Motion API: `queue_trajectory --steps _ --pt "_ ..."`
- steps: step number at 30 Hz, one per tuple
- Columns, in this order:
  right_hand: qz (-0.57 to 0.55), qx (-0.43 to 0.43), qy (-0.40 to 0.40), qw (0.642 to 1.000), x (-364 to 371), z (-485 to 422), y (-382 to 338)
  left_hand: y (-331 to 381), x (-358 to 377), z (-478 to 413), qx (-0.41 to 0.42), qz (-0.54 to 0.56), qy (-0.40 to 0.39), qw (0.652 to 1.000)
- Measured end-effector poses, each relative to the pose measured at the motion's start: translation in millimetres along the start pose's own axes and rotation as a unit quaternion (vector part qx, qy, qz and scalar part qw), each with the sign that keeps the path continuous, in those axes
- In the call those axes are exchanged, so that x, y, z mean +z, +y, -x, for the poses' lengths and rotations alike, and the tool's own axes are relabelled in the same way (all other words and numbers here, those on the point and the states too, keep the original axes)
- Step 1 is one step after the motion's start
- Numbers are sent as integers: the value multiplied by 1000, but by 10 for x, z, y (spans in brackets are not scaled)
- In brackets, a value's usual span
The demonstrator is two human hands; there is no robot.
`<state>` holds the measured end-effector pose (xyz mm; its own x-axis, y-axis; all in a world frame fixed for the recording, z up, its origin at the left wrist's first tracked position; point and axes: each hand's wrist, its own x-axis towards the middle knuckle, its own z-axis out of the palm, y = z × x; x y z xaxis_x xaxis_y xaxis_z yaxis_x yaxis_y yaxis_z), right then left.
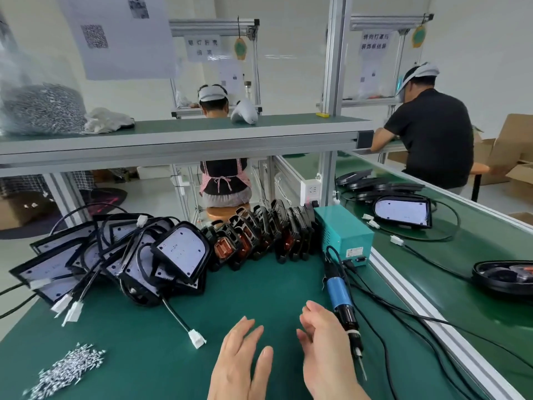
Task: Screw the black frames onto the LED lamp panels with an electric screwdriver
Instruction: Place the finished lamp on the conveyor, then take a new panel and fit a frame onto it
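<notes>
Black plastic frames (259, 235) stand in a row at the far middle of the green bench mat (144, 356), right of a heap of white LED lamp panels (181, 249) with black cables. A blue-and-black electric screwdriver (341, 301) lies at the right, just beside the right hand (323, 350); the left hand (239, 359) is close by. The 2 hands' fingers are loosely spread, grasping nothing. Silver screws (69, 368) lie heaped near left.

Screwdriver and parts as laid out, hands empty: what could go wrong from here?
1. The electric screwdriver lies bit-first beside the right hand; a hasty grab may catch its tip.
2. Cables tangle across the LED panel stack; pulling one panel could drag others.
3. The loose screw pile sits near the green mat's front edge; the left hand could scatter it.
</notes>
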<state>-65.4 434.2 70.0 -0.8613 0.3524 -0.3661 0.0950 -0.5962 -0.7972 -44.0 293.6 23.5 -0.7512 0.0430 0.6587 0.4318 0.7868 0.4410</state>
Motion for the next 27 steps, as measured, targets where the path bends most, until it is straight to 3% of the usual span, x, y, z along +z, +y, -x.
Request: queue_trajectory --steps 3,7,11,16,18,23,27 --pt "113 -35 -56 991 51 -25 205 7 -2 19 -38 28 -22 999" --pt "277 -145 -114 943 4 -42 334 -71 -47 -38 -169 105 -21 980" --pt "367 -192 -148 898 12 -24 424 -254 -280 -411 -305 113 108 940" --pt "385 -218 -150 884 33 -12 448 -636 -579 -880 -388 31 269 881" --pt "389 -223 -147 882 45 -13 450 -732 -607 -999 -396 54 288 870" --pt "393 -227 -141 880 55 -14 465 -828 -422 -1140 -344 92 270 894" --pt "399 -225 -140 878 58 -33 474 -913 -307 -1219 -362 169 257 880"
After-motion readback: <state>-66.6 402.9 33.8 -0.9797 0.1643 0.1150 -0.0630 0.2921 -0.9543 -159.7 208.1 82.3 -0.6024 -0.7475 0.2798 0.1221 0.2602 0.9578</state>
